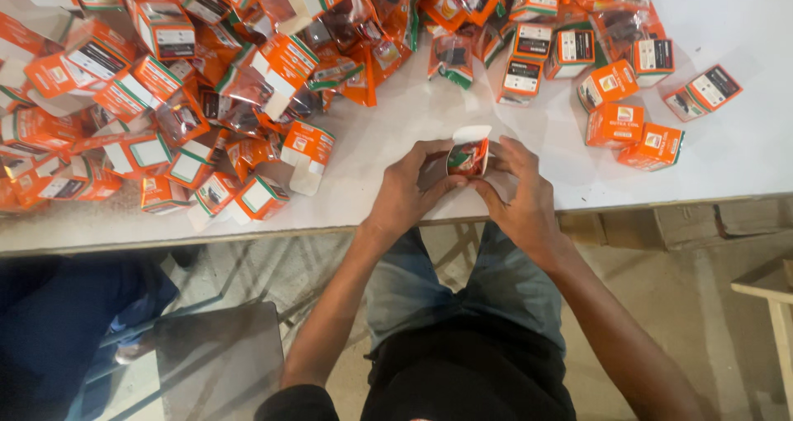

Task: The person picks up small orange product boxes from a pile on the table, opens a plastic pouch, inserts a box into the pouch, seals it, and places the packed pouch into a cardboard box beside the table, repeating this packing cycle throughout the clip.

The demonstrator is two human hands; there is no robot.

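Small orange carton (468, 156) sat between your two hands, just above the near edge of the white table (743, 156), its white top flap standing open and pointing away from you. Its long axis ran upright, from you toward the far side. Your left hand (410, 188) pinched the carton's left side, fingers curled and pressed together; your right hand (520, 191) pinched its right side the same way, and both hands looked equally close. Left of the carton lay a heap of orange cartons (149, 99); to its right, closed orange boxes (636, 115) sat scattered.
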